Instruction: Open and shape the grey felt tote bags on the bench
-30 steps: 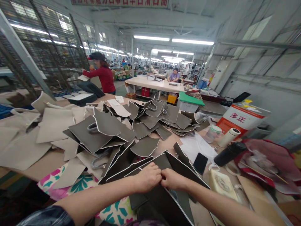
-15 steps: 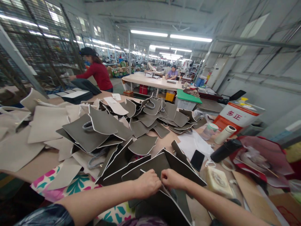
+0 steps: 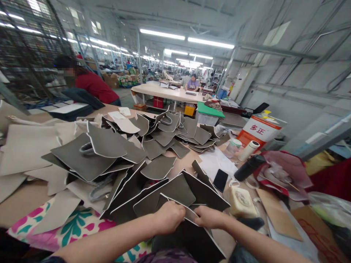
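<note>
- Dark olive-grey, white-edged sheet panel: sits low in front of you, at the near side of the brown tabletop, tilted, with its white rim between your hands.
- Left hand: fist curled over the rim; fingertips hidden.
- Right hand: thumb and fingers closed, looks like a pinch on the same rim. Short stretch of edge shows between your hands.
- Risk, creasing: if your hands pull unevenly, the rim could kink or its white edging crack, as the sheet looks fairly stiff.
- Risk, slipping: your hold is on a narrow edge, so a hard tug might pop it loose.
- Risk, snagging: propped olive-grey panels with white borders are just beyond your knuckles; lifting forward may catch and topple them.
- Risk, left side: your forearm passes over the pink-and-teal floral fabric; dragging it could shift the beige piece lying on top.
- Risk, right side: a wide elbow swing might knock the cream-coloured block, maybe the flat black phone further off.
- Panel underside: can't tell, hidden.
</note>
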`<state>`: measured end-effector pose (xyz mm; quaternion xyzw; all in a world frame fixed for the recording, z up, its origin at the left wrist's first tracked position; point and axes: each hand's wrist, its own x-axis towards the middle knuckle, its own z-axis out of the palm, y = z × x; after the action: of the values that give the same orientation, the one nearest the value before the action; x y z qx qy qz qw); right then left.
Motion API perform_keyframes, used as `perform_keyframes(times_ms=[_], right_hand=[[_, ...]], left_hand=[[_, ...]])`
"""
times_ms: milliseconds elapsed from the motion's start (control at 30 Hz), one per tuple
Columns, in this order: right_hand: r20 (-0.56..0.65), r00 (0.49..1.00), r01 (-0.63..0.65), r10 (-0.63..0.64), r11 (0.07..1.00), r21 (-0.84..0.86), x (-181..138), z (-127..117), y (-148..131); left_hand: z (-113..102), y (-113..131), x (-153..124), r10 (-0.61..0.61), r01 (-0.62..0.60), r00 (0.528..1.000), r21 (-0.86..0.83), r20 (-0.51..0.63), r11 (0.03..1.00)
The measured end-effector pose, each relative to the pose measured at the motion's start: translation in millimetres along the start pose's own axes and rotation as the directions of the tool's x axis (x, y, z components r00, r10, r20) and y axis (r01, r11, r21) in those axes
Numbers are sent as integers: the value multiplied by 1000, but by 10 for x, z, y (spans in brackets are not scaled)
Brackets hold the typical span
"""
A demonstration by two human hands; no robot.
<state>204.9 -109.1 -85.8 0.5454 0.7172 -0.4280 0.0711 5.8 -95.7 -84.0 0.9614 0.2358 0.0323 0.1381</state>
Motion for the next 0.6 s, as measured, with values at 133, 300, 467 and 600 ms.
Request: perform_keyframes(times_ms=[133,300,467,600], right_hand=[[11,998,-67,67,998,17,-59,-162,209],[-110,993,-50,48,999,-15,-8,-315,292],[-199,974,107,-105,994,-3,-161,-368,-62],[-290,905,290,-312,950,-117,-386,-420,-329]], left_hand=[[-205,75,-36,69,-69,997,11,45,998],[-431,146,-125,192,-190,980,-48,44,981],[-570,72,-124,-9,11,999,-41,40,999],[-639,-2,-102,-150,148,989,-95,-14,984]])
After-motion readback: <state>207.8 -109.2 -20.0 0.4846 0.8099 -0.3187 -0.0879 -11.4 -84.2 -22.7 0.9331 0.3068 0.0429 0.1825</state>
